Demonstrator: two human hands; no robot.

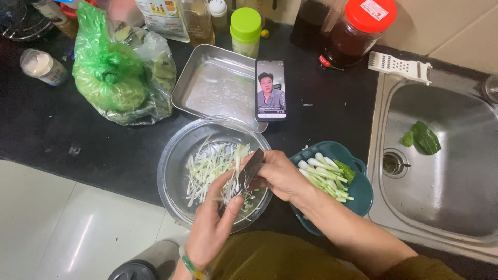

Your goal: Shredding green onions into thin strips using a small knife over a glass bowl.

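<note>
My right hand (282, 176) grips a small dark-bladed knife (249, 168) over a clear glass bowl (174, 155). My left hand (215, 223) pinches a scallion stalk (232, 189) against the blade. Thin pale green scallion shreds (207, 166) lie in the bowl. To the right of the bowl, partly under my right forearm, a teal dish (358, 194) holds several whole scallion pieces (324, 173).
A phone (271, 89) leans on a steel tray (212, 83) behind the bowl. Green and clear bags of vegetables (116, 72) sit at the left. Jars and bottles (358, 28) line the back. A steel sink (441, 155) with leaves (423, 137) is at the right.
</note>
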